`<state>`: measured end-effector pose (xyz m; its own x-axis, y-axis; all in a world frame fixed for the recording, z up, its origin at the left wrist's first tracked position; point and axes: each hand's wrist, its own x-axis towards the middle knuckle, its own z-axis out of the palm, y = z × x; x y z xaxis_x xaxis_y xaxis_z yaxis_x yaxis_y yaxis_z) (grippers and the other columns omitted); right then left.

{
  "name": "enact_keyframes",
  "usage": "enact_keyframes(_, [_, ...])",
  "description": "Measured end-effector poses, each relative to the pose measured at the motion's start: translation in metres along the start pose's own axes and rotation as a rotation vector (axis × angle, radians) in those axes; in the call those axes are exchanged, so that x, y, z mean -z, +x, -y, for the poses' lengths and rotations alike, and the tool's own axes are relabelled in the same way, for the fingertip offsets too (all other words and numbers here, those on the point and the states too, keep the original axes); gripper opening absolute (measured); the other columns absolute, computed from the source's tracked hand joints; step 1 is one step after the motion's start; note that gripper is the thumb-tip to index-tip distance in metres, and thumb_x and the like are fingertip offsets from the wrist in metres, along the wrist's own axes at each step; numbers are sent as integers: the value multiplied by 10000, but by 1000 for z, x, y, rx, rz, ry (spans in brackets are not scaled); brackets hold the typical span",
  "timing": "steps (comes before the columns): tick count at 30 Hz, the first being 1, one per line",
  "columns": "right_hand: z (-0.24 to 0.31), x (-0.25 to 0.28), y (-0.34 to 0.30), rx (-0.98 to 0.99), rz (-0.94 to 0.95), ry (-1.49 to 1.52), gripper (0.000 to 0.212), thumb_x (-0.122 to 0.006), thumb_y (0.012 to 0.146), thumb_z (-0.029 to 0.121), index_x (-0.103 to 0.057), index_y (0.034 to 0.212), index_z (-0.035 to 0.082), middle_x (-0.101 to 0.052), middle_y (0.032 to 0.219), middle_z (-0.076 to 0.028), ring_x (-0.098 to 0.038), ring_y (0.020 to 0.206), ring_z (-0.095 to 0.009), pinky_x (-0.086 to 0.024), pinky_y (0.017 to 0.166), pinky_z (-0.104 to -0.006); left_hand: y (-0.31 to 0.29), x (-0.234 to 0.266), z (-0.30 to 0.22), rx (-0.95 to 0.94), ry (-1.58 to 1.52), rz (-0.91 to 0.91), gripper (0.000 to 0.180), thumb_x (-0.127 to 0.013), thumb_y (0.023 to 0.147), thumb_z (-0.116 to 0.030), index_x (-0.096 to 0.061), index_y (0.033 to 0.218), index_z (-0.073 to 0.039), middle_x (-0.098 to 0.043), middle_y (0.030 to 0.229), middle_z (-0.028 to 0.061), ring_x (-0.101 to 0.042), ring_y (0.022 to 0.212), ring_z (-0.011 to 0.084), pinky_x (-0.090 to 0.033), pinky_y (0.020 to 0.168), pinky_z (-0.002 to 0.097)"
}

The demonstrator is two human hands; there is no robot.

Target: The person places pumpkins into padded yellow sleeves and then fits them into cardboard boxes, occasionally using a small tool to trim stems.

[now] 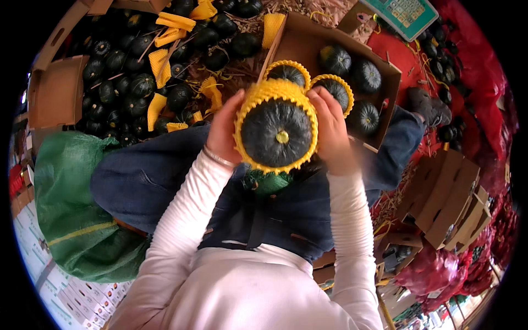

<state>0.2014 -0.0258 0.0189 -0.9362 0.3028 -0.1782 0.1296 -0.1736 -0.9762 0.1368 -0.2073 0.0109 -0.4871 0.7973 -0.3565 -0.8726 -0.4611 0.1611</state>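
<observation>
Between my two hands I hold up a dark green squash [276, 133] wrapped in a yellow foam net sleeve [270, 93]. Its stem end faces up out of the sleeve. My left hand [224, 127] grips its left side, and my right hand [330, 125] grips its right side. Just beyond it stands an open cardboard box [301, 34]. Two squashes in yellow sleeves, a left one [285, 74] and a right one [333, 91], sit at the box's near part, partly hidden by the held squash. Several bare squashes [366, 76] lie at the box's right side.
A heap of dark green squashes [116, 59] with loose yellow sleeves [159, 67] spreads at the far left. A green sack [71, 203] lies by my left leg. At the top right is a scale [404, 16]. Folded cardboard boxes [445, 192] and red net bags [434, 272] stand at right.
</observation>
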Motion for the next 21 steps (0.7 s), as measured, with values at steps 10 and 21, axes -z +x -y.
enact_keyframes(10, [-11,-13,-80,-116,263,57,916,-793,744,224,-233,1436,6,-397,1374,-132,-397,1261,-209,-323,1044,-323,-70,8,36,-134,420,-138,692,-682,787,-63,-329,1380,-104,-491,1246,77,-499,1173,206,-439,988,347])
enact_keyframes(21, [-9,-12,-84,-155,245,463,882,-782,755,237,-253,1411,-20,-457,1337,-134,-448,1225,-209,-349,1040,-332,-71,-10,34,-283,688,-87,807,-742,741,-103,-296,1413,-59,-441,1328,101,-447,1223,212,-360,1041,326])
